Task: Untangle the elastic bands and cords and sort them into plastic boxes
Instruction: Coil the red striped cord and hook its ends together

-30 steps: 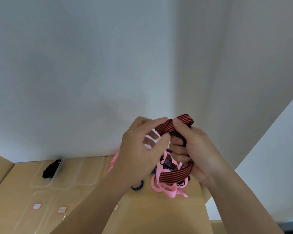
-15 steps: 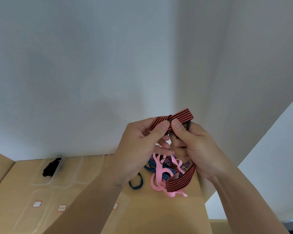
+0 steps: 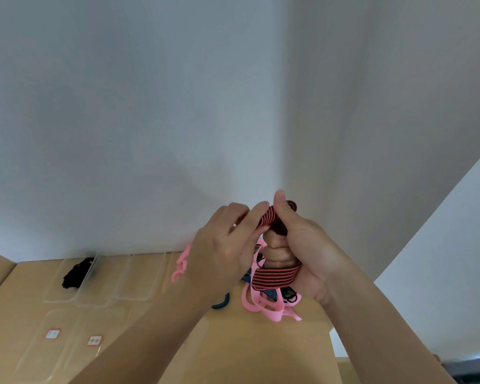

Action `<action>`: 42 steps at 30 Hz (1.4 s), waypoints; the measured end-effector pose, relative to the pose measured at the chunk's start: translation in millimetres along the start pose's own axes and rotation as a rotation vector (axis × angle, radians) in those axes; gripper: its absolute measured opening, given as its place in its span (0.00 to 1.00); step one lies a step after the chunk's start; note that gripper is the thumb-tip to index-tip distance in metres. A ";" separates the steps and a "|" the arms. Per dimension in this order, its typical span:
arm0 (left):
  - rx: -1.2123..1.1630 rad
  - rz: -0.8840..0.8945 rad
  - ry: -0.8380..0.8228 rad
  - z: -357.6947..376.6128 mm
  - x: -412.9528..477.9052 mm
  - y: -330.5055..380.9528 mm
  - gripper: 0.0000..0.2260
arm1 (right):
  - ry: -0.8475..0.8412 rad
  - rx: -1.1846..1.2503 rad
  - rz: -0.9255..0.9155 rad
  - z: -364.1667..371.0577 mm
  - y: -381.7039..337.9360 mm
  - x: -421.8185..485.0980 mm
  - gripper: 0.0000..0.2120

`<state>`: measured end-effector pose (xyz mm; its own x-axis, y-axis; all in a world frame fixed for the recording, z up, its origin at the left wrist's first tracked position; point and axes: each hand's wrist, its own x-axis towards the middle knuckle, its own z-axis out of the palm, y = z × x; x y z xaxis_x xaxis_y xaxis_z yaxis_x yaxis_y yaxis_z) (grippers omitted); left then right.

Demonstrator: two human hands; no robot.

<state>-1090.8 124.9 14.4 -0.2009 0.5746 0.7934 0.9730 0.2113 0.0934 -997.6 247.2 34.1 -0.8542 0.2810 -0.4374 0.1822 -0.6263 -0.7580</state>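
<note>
1. The left hand (image 3: 222,250) pinched the top of the red-and-black striped band (image 3: 277,277) between its thumb and fingertips.
2. The right hand (image 3: 308,253) was curled in a fist round the same band. Its thumb stood up against the top loop. The band went over the fist and came back across under it.
3. Both hands were up in the air above the wooden table (image 3: 261,356). They touched each other in front of the white wall (image 3: 178,106).
4. Under the hands was the rest of the tangle. The pink bands (image 3: 263,307) reached lowest, close to the table's right edge. A blue striped band (image 3: 269,293) and thin black cords (image 3: 291,296) were mixed in with them. It was not clear whether the tangle lay on the wood or hung just over it.
5. A dark blue loop (image 3: 221,304) peeked out just under the left wrist.
6. A row of clear plastic boxes (image 3: 139,278) stood along the table's back edge, right by the wall. A black bundle (image 3: 75,274) lay in the box at the left end.
7. More clear boxes sat nearer, on the left side. Two small red-edged labels (image 3: 52,333) showed on them.
8. A wide strip of bare wood ran between the near boxes and the table's right edge.
</note>
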 end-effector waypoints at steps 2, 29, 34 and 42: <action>0.046 0.032 0.016 2.7 -4.2 -4.9 0.15 | 0.032 -0.034 0.003 -1.1 -0.3 1.9 0.25; 0.006 -0.029 -0.054 -12.3 11.8 -2.2 0.13 | 0.086 -0.053 -0.040 0.1 -11.0 -3.4 0.30; -0.231 -0.236 -0.233 -15.4 9.1 -5.0 0.16 | 0.002 -0.037 -0.028 -4.8 -10.4 -3.9 0.18; -0.856 -0.919 -0.485 -26.2 23.9 -5.3 0.08 | -0.048 -0.071 -0.115 0.3 -1.5 -5.4 0.19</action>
<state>-1097.8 116.8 48.6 -0.6608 0.7498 -0.0337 0.1943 0.2143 0.9572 -993.3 246.4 37.7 -0.8935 0.3117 -0.3232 0.1141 -0.5384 -0.8349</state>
